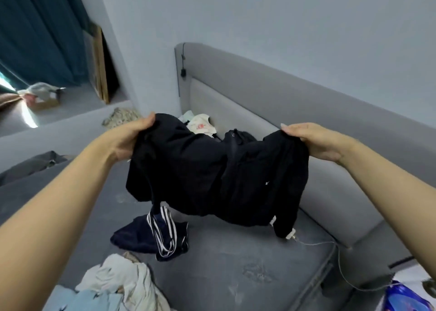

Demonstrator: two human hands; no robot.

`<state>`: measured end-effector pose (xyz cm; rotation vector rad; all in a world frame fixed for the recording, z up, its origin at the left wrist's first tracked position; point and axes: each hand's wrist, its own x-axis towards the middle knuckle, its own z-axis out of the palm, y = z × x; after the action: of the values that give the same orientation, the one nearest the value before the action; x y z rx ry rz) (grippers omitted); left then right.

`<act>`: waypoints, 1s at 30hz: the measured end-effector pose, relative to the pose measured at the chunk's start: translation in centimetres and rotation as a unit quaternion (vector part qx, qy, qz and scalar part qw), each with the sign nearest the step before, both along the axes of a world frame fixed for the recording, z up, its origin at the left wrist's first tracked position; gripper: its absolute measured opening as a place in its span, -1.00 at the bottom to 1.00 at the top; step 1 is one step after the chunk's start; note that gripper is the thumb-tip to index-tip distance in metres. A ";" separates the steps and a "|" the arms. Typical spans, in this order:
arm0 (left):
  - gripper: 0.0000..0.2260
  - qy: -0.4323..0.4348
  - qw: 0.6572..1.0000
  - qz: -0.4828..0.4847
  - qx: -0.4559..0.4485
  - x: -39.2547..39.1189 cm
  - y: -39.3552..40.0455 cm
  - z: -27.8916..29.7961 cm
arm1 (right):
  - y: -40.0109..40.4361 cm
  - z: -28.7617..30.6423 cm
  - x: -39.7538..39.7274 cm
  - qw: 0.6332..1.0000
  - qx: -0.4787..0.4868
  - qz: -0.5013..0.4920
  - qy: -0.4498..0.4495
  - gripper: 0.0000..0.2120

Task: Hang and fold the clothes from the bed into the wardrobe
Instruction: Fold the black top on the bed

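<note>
A black jacket (212, 176) hangs spread between my two hands above the grey bed (236, 263). My left hand (128, 138) grips its left upper edge and my right hand (313, 140) grips its right upper edge. Below it on the mattress lies a navy garment with white stripes (155, 237). A pile of white and light blue clothes (118, 284) lies at the near edge of the bed. A white garment with a red print (200, 124) sits by the headboard, partly hidden behind the jacket. No wardrobe is in view.
The grey padded headboard (283, 93) runs along the right. A thin white cable (339, 263) trails over the mattress corner. A blue packet (403, 296) lies at the bottom right. A window ledge with teal curtains (42, 27) and a cap is at the left.
</note>
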<state>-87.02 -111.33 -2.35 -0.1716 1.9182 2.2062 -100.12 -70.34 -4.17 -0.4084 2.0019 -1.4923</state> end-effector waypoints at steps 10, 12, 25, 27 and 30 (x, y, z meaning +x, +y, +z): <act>-0.81 0.104 0.945 0.165 -0.263 -9.8 4.8 -4.4 | 4.5 -2.4 -5.4 0.948 0.222 -0.171 0.152 -0.67; -0.79 0.127 0.932 0.188 -0.281 -12.4 6.1 -4.6 | 5.4 -2.2 -6.8 0.935 0.262 -0.184 0.152 -0.46; -0.78 0.241 0.897 0.105 -0.355 -15.1 8.5 -0.3 | 9.9 0.6 -2.2 0.952 0.004 -0.208 0.226 -0.88; -0.82 0.224 0.901 0.069 -0.364 -11.7 7.0 -1.6 | 8.9 -0.6 1.5 0.967 0.013 -0.164 0.196 -0.79; -0.83 0.209 0.900 0.017 -0.382 -5.6 3.8 -5.2 | 6.0 -4.8 7.6 0.989 0.051 -0.096 0.096 -0.51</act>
<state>-92.63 -107.49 -7.54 0.1720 2.9504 1.4518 -92.55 -64.29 -8.99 -0.3347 2.3157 -1.5050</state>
